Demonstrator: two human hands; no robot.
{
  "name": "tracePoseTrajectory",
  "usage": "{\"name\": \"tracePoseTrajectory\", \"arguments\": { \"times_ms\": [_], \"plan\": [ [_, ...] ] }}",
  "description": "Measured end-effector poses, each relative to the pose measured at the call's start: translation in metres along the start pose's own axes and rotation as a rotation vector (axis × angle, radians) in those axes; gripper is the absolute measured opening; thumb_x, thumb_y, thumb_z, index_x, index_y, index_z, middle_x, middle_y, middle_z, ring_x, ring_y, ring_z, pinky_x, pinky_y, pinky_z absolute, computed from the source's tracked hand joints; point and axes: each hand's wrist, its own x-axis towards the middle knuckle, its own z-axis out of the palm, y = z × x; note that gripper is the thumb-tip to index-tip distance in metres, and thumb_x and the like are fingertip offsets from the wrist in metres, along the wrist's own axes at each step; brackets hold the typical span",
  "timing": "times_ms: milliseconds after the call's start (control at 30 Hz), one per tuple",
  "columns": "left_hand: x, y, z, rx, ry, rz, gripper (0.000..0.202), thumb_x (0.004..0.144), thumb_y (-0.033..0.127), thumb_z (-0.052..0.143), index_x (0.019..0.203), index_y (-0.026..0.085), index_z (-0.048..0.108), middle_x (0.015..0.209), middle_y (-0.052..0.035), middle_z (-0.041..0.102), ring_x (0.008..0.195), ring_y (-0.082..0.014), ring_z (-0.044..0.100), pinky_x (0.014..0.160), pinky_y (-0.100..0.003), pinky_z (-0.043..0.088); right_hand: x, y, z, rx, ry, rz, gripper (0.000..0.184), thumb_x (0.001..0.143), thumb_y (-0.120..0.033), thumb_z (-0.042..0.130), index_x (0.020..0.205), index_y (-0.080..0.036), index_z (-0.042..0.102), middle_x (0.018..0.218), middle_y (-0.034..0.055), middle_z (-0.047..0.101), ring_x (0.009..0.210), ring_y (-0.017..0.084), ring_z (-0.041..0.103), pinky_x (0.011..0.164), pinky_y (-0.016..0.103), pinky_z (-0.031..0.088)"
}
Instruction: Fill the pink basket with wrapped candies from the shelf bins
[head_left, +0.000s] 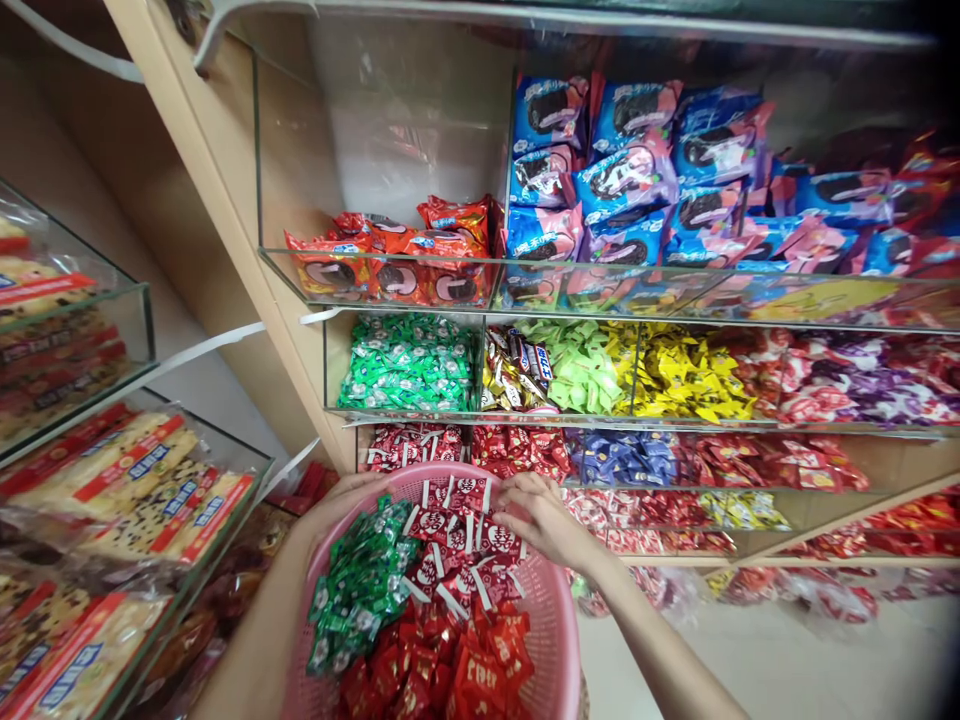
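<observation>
A pink plastic basket (564,640) is in front of me, tilted toward me. My left hand (341,500) is wrapped round its far left rim, some fingers hidden behind it. My right hand (544,515) reaches over the far right rim, its fingers loosely bent and apart above the wrapped candies; I see nothing held in it. Inside the basket, red-and-white wrapped candies (457,535) lie at the far side, nearest my right fingers. Green wrapped candies (360,580) fill the left, and shiny red packets (442,665) the near side.
Shelves ahead have clear bins of green candies (409,360), yellow candies (690,375) and blue packets (626,458). Blue-and-pink cookie packs (626,180) are stacked above, beside red cookie packs (390,260). At left, a glass-edged shelf holds bagged pastries (127,470). Pale floor (787,660) shows lower right.
</observation>
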Motion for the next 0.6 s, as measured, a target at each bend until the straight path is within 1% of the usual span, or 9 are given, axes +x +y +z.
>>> {"name": "tracePoseTrajectory", "arguments": {
  "times_ms": [133,233,300,333,367,400,433,500,600],
  "plan": [
    [0.001,0.001,0.001,0.030,-0.100,0.052,0.039,0.066,0.052,0.063,0.080,0.017,0.071,0.093,-0.0055,0.068,0.095,-0.0243,0.057,0.069,-0.024,0.043,0.019,-0.020,-0.004,0.074,0.021,-0.086,0.022,0.088,-0.037,0.045,0.095,-0.023,0.060,0.102,0.0045,0.060,0.099,0.019,0.049,0.089,0.037,0.034],
    [0.000,0.002,0.003,0.015,-0.127,0.072,0.039,0.068,0.053,0.061,0.080,0.016,0.071,0.090,-0.0061,0.069,0.089,-0.0234,0.057,0.066,-0.024,0.042,0.051,-0.032,0.011,0.218,0.017,-0.113,0.021,0.089,-0.031,0.043,0.101,-0.022,0.058,0.101,0.0054,0.060,0.099,0.019,0.050,0.090,0.037,0.035],
    [-0.001,0.003,0.004,0.010,-0.127,0.074,0.040,0.067,0.053,0.061,0.080,0.016,0.070,0.089,-0.0063,0.069,0.086,-0.0231,0.058,0.066,-0.025,0.042,0.081,-0.034,0.030,0.421,0.047,-0.025,0.024,0.084,-0.027,0.050,0.107,-0.022,0.056,0.108,0.0062,0.057,0.104,0.020,0.049,0.092,0.036,0.036],
    [-0.002,0.004,0.004,0.013,-0.126,0.079,0.040,0.067,0.053,0.061,0.079,0.016,0.071,0.089,-0.0062,0.069,0.086,-0.0230,0.058,0.066,-0.025,0.042,0.097,-0.034,0.040,0.574,0.050,0.078,0.028,0.080,-0.024,0.056,0.108,-0.021,0.055,0.112,0.0064,0.055,0.106,0.020,0.049,0.093,0.035,0.037],
    [-0.003,0.004,0.004,0.017,-0.125,0.085,0.040,0.067,0.053,0.061,0.079,0.016,0.071,0.088,-0.0060,0.069,0.086,-0.0229,0.058,0.067,-0.025,0.042,0.114,-0.032,0.050,0.753,0.043,0.244,0.031,0.076,-0.022,0.061,0.107,-0.021,0.055,0.112,0.0062,0.056,0.104,0.019,0.051,0.090,0.034,0.040],
    [-0.003,0.005,0.004,0.020,-0.122,0.090,0.040,0.067,0.053,0.061,0.078,0.016,0.071,0.088,-0.0057,0.069,0.086,-0.0229,0.058,0.068,-0.025,0.042,0.130,-0.031,0.059,0.930,0.036,0.443,0.029,0.077,-0.022,0.060,0.105,-0.020,0.055,0.107,0.0060,0.057,0.098,0.019,0.054,0.085,0.034,0.043],
    [-0.004,0.005,0.003,0.022,-0.125,0.094,0.040,0.066,0.054,0.061,0.077,0.016,0.071,0.087,-0.0054,0.069,0.085,-0.0228,0.058,0.068,-0.025,0.042,0.145,-0.029,0.067,0.969,0.034,0.517,0.024,0.082,-0.025,0.055,0.105,-0.018,0.054,0.103,0.0072,0.058,0.091,0.018,0.057,0.078,0.035,0.047],
    [-0.003,0.005,0.003,0.018,-0.142,0.095,0.040,0.065,0.054,0.062,0.077,0.017,0.071,0.086,-0.0049,0.069,0.083,-0.0224,0.059,0.068,-0.025,0.042,0.169,-0.028,0.077,1.015,0.046,0.566,0.022,0.087,-0.025,0.048,0.106,-0.017,0.053,0.101,0.0073,0.058,0.084,0.016,0.058,0.073,0.033,0.049],
    [-0.001,0.003,0.001,0.014,-0.154,0.090,0.042,0.064,0.055,0.062,0.078,0.016,0.071,0.086,-0.0050,0.069,0.082,-0.0225,0.058,0.068,-0.026,0.042,0.191,-0.028,0.080,1.034,0.091,0.520,0.028,0.088,-0.030,0.049,0.111,-0.015,0.052,0.108,0.0077,0.056,0.089,0.017,0.057,0.075,0.036,0.050]
  ]
}}
